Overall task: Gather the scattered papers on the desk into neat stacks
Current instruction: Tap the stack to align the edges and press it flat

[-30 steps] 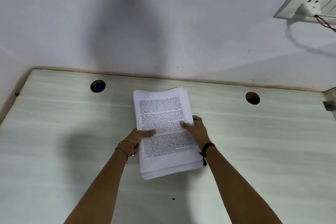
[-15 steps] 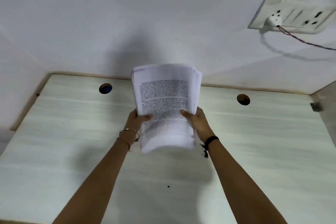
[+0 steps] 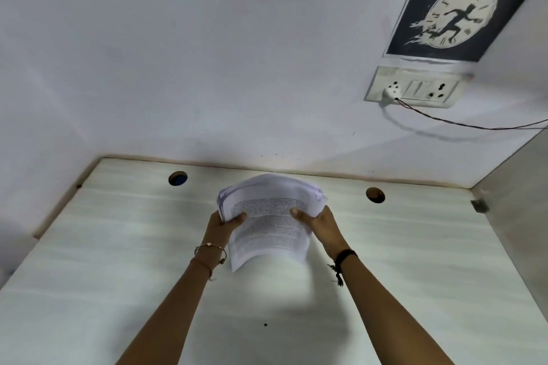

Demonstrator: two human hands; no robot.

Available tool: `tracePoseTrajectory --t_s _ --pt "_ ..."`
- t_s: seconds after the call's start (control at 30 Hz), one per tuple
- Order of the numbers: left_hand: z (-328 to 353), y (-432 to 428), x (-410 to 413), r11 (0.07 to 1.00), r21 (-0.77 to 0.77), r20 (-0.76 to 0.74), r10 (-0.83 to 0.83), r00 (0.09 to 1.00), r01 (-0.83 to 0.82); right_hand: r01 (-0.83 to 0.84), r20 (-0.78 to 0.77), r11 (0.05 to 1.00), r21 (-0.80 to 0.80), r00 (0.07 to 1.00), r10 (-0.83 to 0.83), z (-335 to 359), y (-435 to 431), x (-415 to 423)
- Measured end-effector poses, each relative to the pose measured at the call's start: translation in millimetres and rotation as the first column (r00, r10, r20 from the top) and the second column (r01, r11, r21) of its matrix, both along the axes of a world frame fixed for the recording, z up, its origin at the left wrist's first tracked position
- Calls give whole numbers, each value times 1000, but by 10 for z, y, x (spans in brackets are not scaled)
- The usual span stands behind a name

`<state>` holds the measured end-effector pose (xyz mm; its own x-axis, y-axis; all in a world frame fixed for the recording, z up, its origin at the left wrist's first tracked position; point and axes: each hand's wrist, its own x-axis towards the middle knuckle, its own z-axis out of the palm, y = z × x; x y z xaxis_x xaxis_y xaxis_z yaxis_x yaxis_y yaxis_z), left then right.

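Two-handed hold: thick white printed paper stack (image 3: 268, 218) sits between left hand (image 3: 221, 228) and right hand (image 3: 321, 227), fingers curled on its long edges.

A white wall (image 3: 207, 53) fills the upper view. High on the right hangs a dark poster (image 3: 462, 6) showing a pale clock face with a running figure in silhouette. Just below it sits a white switch and socket plate (image 3: 415, 87) with a white plug (image 3: 391, 94) in its left socket; a thin wire (image 3: 474, 125) trails off to the right. Two round holes, left (image 3: 178, 178) and right (image 3: 375, 195), pierce the desk (image 3: 103, 246) near its back edge. A grey side panel (image 3: 519, 201) stands at right, a small metal bracket (image 3: 478, 205) at its base.
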<state>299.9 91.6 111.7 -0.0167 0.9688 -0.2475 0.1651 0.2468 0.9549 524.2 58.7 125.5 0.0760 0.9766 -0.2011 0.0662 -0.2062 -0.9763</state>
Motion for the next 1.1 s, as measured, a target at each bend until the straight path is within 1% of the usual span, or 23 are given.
tracePoseTrajectory --t_s 0.13,0.2,0.27,0.33,0.43,0.5,0.53,0.6,0.67,0.77,0.83,0.93,1.03,1.1 --pt "142 51 -18 995 99 -14 -4 1000 6 49 23 996 81 998 -51 153 26 12" --pt "213 91 -43 990 138 -27 -29 999 33 42 5 994 103 999 -43 246 23 45" --pt "229 94 -71 986 160 -31 -46 998 50 -1 -33 994 111 999 5 266 3 68" --pt "209 61 -54 981 186 -22 -47 999 51 11 -61 992 129 998 -3 284 -6 59" --pt "209 1 14 979 191 -49 -70 996 78 139 -106 977 160 987 -123 364 70 7" --pt "183 6 0 977 200 -61 -63 996 74 258 -147 955 144 960 -237 427 179 -39" --pt "175 7 -11 974 214 -72 -57 996 71 320 -142 939 125 942 -303 459 236 -65" --pt "170 -2 -23 972 227 -79 -36 996 54 397 -73 911 107 917 -391 463 322 -114" --pt "163 -20 -2 972 234 -71 -16 997 32 460 -16 879 124 887 -462 407 359 -153" --pt "124 -31 35 973 231 -61 -9 998 23 552 -1 814 180 828 -561 366 365 -172" --pt "89 -16 35 976 215 -63 -18 998 31 557 -14 813 171 826 -563 370 386 -181" --pt "77 44 51 974 221 -114 -31 993 56 512 -35 847 142 858 -512 366 390 -167" --pt "132 96 89 967 251 -123 -13 992 44 453 -25 874 177 890 -456 322 379 -112" --pt "126 131 108 967 253 -116 -10 993 39 461 -107 874 155 887 -449 312 362 -73"
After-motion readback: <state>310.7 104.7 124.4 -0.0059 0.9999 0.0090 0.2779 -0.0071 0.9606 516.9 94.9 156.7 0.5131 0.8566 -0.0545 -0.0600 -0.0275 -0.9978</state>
